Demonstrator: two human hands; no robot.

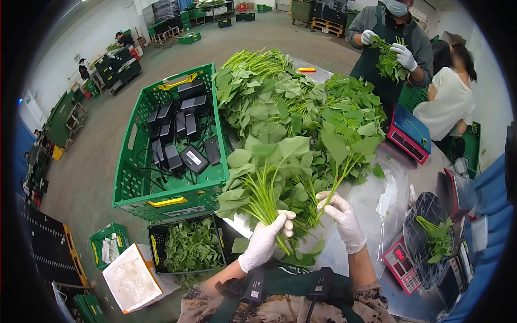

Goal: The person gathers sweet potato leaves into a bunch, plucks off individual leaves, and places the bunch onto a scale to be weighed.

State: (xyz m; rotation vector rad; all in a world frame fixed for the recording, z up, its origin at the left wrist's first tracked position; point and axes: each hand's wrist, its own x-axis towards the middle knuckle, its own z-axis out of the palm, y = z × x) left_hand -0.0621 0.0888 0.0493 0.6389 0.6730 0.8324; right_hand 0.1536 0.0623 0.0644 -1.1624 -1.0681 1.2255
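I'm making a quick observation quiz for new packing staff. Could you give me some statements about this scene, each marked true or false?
1. The left hand holds a bunch of greens by the stems. True.
2. The right hand is empty. False: the right hand holds leafy stems.
3. The green crate beside the table is filled with leaves. False: the green crate holds black boxes with cords.
4. The co-worker across the table wears white gloves. True.
5. The scale with lit red digits bears a melon. False: it bears a small bunch of greens.
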